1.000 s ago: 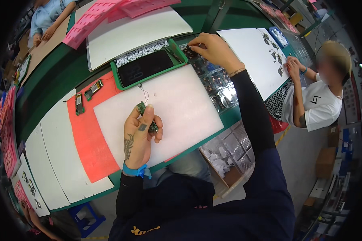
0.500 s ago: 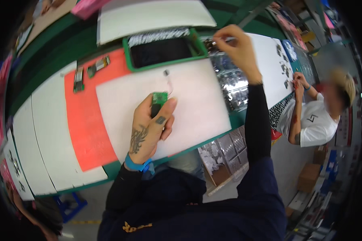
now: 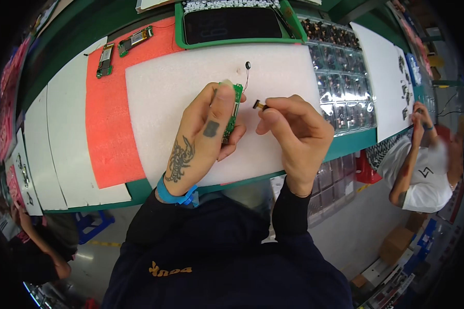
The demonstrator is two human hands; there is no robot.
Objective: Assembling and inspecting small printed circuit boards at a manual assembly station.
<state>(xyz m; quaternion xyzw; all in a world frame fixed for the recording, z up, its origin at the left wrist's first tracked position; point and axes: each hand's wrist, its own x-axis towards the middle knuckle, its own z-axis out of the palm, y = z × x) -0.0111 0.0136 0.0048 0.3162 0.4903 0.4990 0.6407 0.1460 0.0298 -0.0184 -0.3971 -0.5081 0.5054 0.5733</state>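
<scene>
My left hand (image 3: pixel 201 126) is closed around a green circuit board (image 3: pixel 236 105), held on edge above the white foam sheet (image 3: pixel 162 98). Thin wires run from the board to a small round black part (image 3: pixel 248 65) that hangs past its far end. Just to the right, my right hand (image 3: pixel 304 134) pinches a small flex-cable module (image 3: pixel 260 105) between thumb and fingertips. The module has a dark square end and a gold-brown strip. A short gap separates it from the board.
Two green boards, one upright (image 3: pixel 104 61) and one slanted (image 3: pixel 135 41), lie on the red foam sheet (image 3: pixel 108 149). A green bin (image 3: pixel 232 43) holding a dark-screened device stands behind. Clear compartment trays (image 3: pixel 343 85) of small parts lie right. A co-worker (image 3: pixel 423 165) works at far right.
My right hand has come back from the parts trays toward the board, with the flex-cable module now visible in its fingers. My left hand has turned the board and moved slightly right.
</scene>
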